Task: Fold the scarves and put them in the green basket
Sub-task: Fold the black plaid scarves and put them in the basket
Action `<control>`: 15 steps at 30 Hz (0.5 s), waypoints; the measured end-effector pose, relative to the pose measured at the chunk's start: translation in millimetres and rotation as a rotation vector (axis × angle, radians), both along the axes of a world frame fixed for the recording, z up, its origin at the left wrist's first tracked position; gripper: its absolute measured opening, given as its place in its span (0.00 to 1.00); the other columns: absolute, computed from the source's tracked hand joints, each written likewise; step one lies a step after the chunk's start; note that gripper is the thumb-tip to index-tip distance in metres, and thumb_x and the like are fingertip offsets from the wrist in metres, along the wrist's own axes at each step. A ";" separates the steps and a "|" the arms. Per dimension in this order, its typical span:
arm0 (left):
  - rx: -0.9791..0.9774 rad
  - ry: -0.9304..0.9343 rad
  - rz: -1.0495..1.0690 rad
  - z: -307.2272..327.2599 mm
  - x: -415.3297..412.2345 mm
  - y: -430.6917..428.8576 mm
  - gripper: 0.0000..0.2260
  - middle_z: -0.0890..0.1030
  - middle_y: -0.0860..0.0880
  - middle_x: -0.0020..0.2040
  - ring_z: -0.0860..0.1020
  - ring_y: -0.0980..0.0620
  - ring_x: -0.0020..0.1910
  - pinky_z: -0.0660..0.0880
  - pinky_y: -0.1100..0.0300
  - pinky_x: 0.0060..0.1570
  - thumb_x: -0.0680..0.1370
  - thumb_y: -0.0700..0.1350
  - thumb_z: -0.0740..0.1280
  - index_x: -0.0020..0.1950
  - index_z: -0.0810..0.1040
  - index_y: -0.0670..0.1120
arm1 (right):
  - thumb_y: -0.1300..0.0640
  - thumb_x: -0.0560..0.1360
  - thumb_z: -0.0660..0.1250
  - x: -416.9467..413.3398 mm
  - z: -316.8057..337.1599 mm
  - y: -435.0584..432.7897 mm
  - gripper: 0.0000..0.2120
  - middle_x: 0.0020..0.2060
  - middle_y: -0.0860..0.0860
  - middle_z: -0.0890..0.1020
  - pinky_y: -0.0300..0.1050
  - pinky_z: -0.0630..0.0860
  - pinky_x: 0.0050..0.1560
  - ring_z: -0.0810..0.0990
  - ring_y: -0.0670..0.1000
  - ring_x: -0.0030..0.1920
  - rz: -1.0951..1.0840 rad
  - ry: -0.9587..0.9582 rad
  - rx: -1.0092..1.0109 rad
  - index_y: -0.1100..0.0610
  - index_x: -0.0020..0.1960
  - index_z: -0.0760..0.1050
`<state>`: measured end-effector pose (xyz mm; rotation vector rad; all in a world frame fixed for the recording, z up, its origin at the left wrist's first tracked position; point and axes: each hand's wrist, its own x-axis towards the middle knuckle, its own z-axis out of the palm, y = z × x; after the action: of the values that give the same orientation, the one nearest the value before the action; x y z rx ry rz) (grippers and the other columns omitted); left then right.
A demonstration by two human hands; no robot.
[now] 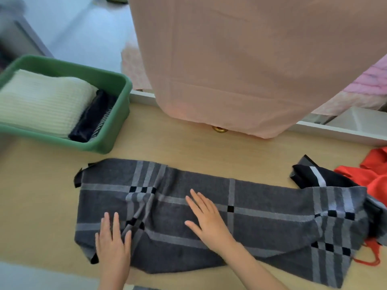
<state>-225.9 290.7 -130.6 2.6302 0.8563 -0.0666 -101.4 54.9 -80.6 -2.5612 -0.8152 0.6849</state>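
Grey plaid scarf (261, 222) lies spread lengthwise across the near part of the worktop (188, 147), running left to right and already doubled over, to judge by the layered edges at its left end. Both my hands are flat on it and grasp nothing: my left hand (113, 245) presses near the left end with straight fingers, and my right hand (207, 218) presses with fingers spread nearer the middle. Between them the cloth is rucked into a diagonal ridge (142, 208).

I judge this to be the smoothing step, before the next fold. The next move calls for flattening that ridge, then taking one end by its corners and bringing it over to meet the other, edges lined up, until the bundle is short enough for the basket.

At the far left stands the green basket (123, 84), with a folded cream scarf (41, 101) and a folded dark scarf (92, 120) side by side inside; the free room beside them looks slim, so the fold should be compact. To the right, a black striped scarf (314, 176) and a red scarf (372, 174) lie unfolded, touching the grey one's right end.
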 end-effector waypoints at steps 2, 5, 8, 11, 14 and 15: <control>-0.078 0.085 0.006 -4.5 -14.7 8.6 0.29 0.66 0.37 0.72 0.63 0.40 0.70 0.66 0.36 0.64 0.80 0.57 0.49 0.72 0.65 0.37 | 0.41 0.81 0.48 7.2 0.4 42.6 0.30 0.75 0.41 0.36 0.40 0.33 0.72 0.34 0.42 0.74 0.093 -0.015 0.032 0.47 0.78 0.40; -0.145 0.080 -0.006 -8.8 -27.2 18.8 0.38 0.58 0.46 0.76 0.55 0.49 0.75 0.52 0.49 0.71 0.78 0.67 0.36 0.75 0.59 0.41 | 0.45 0.82 0.51 17.9 -1.9 103.6 0.30 0.76 0.44 0.38 0.42 0.33 0.72 0.35 0.44 0.75 0.208 -0.054 0.043 0.49 0.78 0.40; -0.169 0.076 0.022 -8.5 -33.9 37.6 0.38 0.60 0.47 0.75 0.56 0.50 0.74 0.47 0.55 0.71 0.79 0.66 0.36 0.74 0.63 0.40 | 0.45 0.82 0.51 28.1 -7.1 157.2 0.31 0.77 0.47 0.39 0.45 0.36 0.75 0.37 0.47 0.76 0.295 -0.056 0.033 0.50 0.78 0.40; -0.152 0.060 0.078 -8.5 -45.0 60.3 0.36 0.59 0.47 0.75 0.51 0.54 0.75 0.43 0.57 0.71 0.79 0.64 0.35 0.74 0.63 0.43 | 0.42 0.82 0.50 36.1 -14.3 200.5 0.32 0.77 0.49 0.38 0.49 0.38 0.76 0.37 0.51 0.76 0.434 -0.071 -0.089 0.50 0.78 0.37; -0.108 0.017 0.101 -2.9 -56.1 86.4 0.25 0.63 0.43 0.75 0.48 0.53 0.77 0.38 0.57 0.74 0.82 0.57 0.44 0.73 0.67 0.48 | 0.37 0.79 0.51 36.5 -25.4 231.1 0.36 0.76 0.51 0.35 0.54 0.37 0.75 0.34 0.55 0.76 0.528 -0.097 -0.245 0.49 0.77 0.34; -0.069 0.001 0.156 -1.7 -59.6 97.2 0.21 0.65 0.43 0.74 0.52 0.50 0.77 0.38 0.55 0.75 0.82 0.54 0.49 0.72 0.68 0.49 | 0.36 0.79 0.51 34.7 -27.5 239.2 0.38 0.76 0.52 0.34 0.55 0.37 0.75 0.33 0.56 0.75 0.531 -0.108 -0.276 0.49 0.77 0.33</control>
<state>-285.5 387.9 -132.4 2.4912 1.0374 -0.0554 -66.8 294.0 -108.1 -2.6492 -1.5665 0.8651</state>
